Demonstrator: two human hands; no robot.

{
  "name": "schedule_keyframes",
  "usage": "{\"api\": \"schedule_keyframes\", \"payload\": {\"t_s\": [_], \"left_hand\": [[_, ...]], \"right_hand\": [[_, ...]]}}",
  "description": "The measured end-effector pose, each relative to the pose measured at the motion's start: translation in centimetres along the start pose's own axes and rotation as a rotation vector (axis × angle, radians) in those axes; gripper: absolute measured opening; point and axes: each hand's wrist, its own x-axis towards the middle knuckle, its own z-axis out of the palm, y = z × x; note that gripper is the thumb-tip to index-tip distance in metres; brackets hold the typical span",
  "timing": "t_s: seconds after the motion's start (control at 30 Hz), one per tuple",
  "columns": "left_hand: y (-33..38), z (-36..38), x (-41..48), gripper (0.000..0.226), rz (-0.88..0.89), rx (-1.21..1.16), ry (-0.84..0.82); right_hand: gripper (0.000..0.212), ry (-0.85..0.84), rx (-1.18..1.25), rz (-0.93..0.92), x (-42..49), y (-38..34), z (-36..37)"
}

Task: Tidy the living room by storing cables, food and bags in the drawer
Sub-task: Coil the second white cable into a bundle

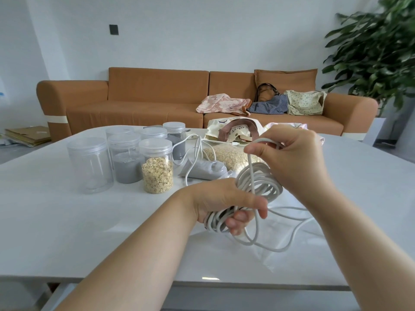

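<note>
Above the glossy white tabletop (67,221) we see both hands busy with a thick white round cable (253,182) that is wound into a long coil. The left hand (224,205) grips the lower end of the coil, with its fingers curled around the bundle of strands. The right hand (298,158) is higher and pinches one strand between thumb and fingers near the upper end of the coil. The loose part of the cable falls down from the hands and lies in wide loops on the tabletop near the right forearm.

Behind the hands, on the tabletop, stand several clear plastic jars with clear lids. One clear jar holds oat flakes (157,173), one clear jar holds grey powder (126,162), and one clear jar looks empty (92,164). Beside them lie a clear bag of oat flakes (226,156), a soft grey pouch (202,171), a thin white charger cable (197,149) and a cream cloth tote bag with brown handles (233,129).

Farther back, on the orange fabric sofa (146,97), rest a pink flowered cloth bag (222,104), a blue dotted bag (269,105) and a cream flowered bag (305,103), close together.
</note>
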Motion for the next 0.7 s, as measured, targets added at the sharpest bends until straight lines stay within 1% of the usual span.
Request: {"api": "schedule_keyframes", "payload": {"t_s": [0.03,0.17,0.23,0.33,0.47,0.53,0.6,0.63,0.7], "left_hand": [[0.0,0.0,0.0,0.021,0.004,0.018,0.025],[-0.4,0.0,0.6,0.004,0.060,0.019,0.086],[-0.3,0.0,0.7,0.015,0.072,-0.008,0.051],[-0.2,-0.1,0.4,0.012,0.079,-0.088,-0.051],[-0.2,-0.1,0.0,0.016,0.065,-0.143,-0.043],[-0.1,-0.2,-0.1,0.020,0.069,-0.194,-0.080],[-0.2,-0.6,-0.2,0.008,0.153,-0.246,-0.152],[-0.2,-0.8,-0.2,0.005,0.206,-0.280,-0.173],[-0.2,-1.1,-0.2,0.009,0.286,-0.378,-0.170]], "right_hand": [[0.018,0.009,0.003,0.009,0.0,0.0,0.0],[0.018,0.023,0.003,0.065,0.1,-0.1,-0.1],[0.021,0.035,-0.008,0.102,0.1,0.1,-0.2],[0.025,0.048,-0.023,0.142,-0.1,0.5,0.0],[0.030,0.034,-0.051,0.167,0.0,1.1,0.1],[0.031,0.002,-0.065,0.173,0.0,1.7,0.1],[0.026,-0.022,-0.110,0.153,-0.2,2.3,0.2],[0.025,-0.030,-0.142,0.138,-0.3,2.6,0.2],[0.025,-0.053,-0.203,0.135,-0.4,3.1,0.3]]}}
